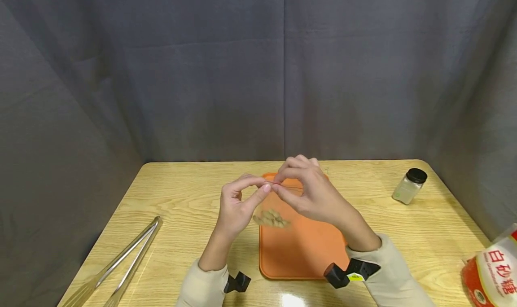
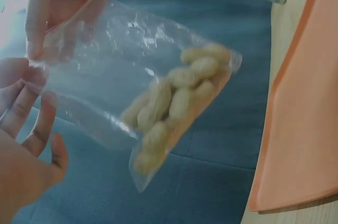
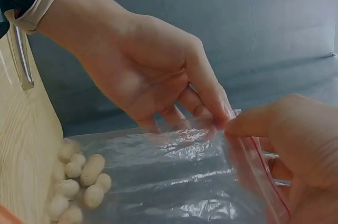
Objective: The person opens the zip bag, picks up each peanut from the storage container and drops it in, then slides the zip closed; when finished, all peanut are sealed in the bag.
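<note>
Both hands hold up a clear plastic zip bag point(image 2: 121, 49) with a red line along its mouth. Unshelled peanuts point(image 1: 272, 218) lie gathered at the bag's lower end, over the left part of an orange tray point(image 1: 303, 253). My left hand point(image 1: 237, 206) pinches the top edge between thumb and index finger. Close beside it, my right hand point(image 1: 313, 190) pinches the same edge, the fingertips of both hands nearly meeting. In the right wrist view, the red zip line point(image 3: 269, 176) runs near my right fingers, and the bag's walls look creased and shiny.
Metal tongs point(image 1: 137, 248) lie on the wooden table point(image 1: 194, 195) at the left. A small black-lidded jar point(image 1: 409, 188) stands toward the back right. At the right front edge is a red and white sugar bag point(image 1: 494, 271). Grey curtains point(image 1: 210, 96) hang behind the table.
</note>
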Demonstrator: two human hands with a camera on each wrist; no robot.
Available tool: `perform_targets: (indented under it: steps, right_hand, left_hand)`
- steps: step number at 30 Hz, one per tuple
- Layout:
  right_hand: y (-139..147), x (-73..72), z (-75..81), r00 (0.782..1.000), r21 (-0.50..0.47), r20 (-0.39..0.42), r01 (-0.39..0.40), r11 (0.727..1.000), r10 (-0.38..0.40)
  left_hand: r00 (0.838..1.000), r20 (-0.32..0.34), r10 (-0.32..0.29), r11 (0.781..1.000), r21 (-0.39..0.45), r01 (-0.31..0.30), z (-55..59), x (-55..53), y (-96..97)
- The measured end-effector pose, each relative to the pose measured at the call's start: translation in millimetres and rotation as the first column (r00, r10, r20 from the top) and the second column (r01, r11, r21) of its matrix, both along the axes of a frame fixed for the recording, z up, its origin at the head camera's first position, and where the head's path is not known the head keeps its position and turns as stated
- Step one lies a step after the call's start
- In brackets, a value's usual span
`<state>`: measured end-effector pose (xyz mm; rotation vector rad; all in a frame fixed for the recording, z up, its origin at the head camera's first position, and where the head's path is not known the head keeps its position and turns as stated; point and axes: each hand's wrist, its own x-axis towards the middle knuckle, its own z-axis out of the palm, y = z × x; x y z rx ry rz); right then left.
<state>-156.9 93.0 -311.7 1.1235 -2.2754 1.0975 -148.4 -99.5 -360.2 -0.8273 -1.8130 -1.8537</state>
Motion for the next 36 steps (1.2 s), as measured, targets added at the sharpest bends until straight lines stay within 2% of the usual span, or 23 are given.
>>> perform_targets:
  steps: [6, 11, 18, 22, 25, 27, 30, 33, 36]
  right_hand:
    - [11, -0.3, -2.6, 0.999, -0.016, 0.006, 0.035, 0.999, -0.034]
    - [29, 0.7, -5.4, 0.998, -0.035, 0.025, 0.063, 0.997, -0.062]
    - [45, 1.4, -8.8, 0.997, -0.051, 0.010, 0.076, 0.996, -0.076]
    - [42, -1.9, -10.5, 0.997, -0.055, 0.004, 0.072, 0.996, -0.072]
    - [35, -4.3, -14.1, 0.997, -0.059, 0.023, 0.069, 0.996, -0.068]
    - [28, -5.2, -17.7, 0.998, -0.048, 0.038, 0.055, 0.997, -0.053]
    - [14, -3.0, -25.6, 0.997, -0.012, 0.074, 0.019, 1.000, -0.018]
    - [-2, 3.3, -36.0, 0.990, 0.021, 0.140, -0.035, 0.999, 0.032]
    - [-17, 7.5, -49.6, 0.977, 0.033, 0.203, -0.074, 0.997, 0.066]
  left_hand:
    - [0.998, 0.001, 0.069, 0.995, 0.066, -0.069, 1.9, -2.8, -6.1]
    - [0.997, 0.016, 0.069, 0.992, 0.104, -0.070, 2.4, -4.1, -11.5]
    - [0.997, 0.031, 0.068, 0.993, 0.091, -0.070, 3.1, -5.0, -14.1]
    - [0.998, 0.045, 0.049, 0.998, 0.039, -0.051, 3.7, -6.2, -21.7]
    - [0.996, 0.090, 0.007, 0.998, -0.070, -0.001, 6.4, -6.6, -37.9]
    - [0.990, 0.139, -0.027, 0.983, -0.175, 0.051, 9.5, -5.9, -54.3]
    - [0.975, 0.212, -0.073, 0.935, -0.324, 0.140, 14.0, -2.6, -82.5]
    - [0.948, 0.302, -0.097, 0.877, -0.424, 0.225, 16.4, 3.3, -107.3]
    - [0.909, 0.404, -0.103, 0.823, -0.479, 0.306, 15.0, 6.8, -124.8]
